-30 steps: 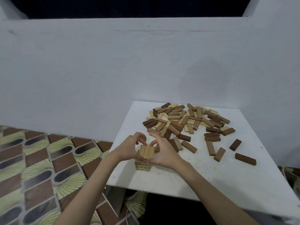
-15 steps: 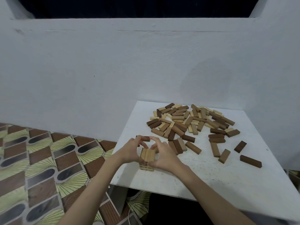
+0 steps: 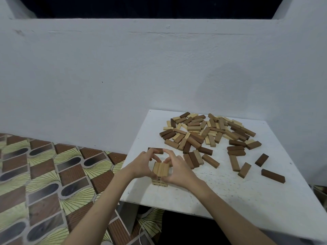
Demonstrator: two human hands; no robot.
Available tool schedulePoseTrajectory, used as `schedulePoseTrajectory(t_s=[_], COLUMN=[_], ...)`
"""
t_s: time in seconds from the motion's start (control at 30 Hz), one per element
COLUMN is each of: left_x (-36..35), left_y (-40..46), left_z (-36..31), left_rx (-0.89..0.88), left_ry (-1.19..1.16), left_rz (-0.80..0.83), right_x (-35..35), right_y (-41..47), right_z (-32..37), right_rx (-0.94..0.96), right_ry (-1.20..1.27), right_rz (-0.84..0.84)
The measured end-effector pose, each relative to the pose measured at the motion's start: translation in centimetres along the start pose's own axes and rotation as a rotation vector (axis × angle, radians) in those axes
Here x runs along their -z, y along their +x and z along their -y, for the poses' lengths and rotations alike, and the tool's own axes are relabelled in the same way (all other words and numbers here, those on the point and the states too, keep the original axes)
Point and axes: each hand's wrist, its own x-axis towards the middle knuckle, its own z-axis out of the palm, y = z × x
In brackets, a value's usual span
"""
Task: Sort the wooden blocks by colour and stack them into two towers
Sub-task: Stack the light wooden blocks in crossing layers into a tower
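White table pushed up against a plain white wall, patterned tile floor off to the left, that's the setup. On the table's near-left part a short light tower of pale blocks is going up, and both hands are wrapping around it. The left hand is curling its fingers around the left side of the top layer, thumb pressing low at the front, and the right hand is doing the same from the right, so both are gripping the stack, kind of squaring it up between them. Top layer is three pale blocks lying side by side. Just behind the fingertips a single dark block is lying flat. Further back and to the right the mixed pile of light and dark blocks is sitting in a heap, with a few strays lying scattered on its near-right side, well apart from the tower.
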Motion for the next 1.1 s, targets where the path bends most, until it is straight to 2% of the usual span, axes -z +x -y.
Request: schedulePoseTrajectory(t_s=[0.4,0.57,1.1], left_x=[0.5,0.6,0.0], left_y=[-0.4,-0.4,-0.6], left_z=[-0.2,-0.3,-1.0], left_rx=[-0.028,-0.034,-0.016], left_ry=[0.014,0.097,0.191], left_rz=[0.022,0.029,-0.022], right_x=[1.0,1.2,0.7], right_y=[-0.2,-0.2,0.0], right_z=[-0.2,-0.7,-0.8], right_rx=[0.015,-0.047,-0.045], right_ry=[-0.004,0.018,0.010], right_rz=[0.041,0.099,0.085])
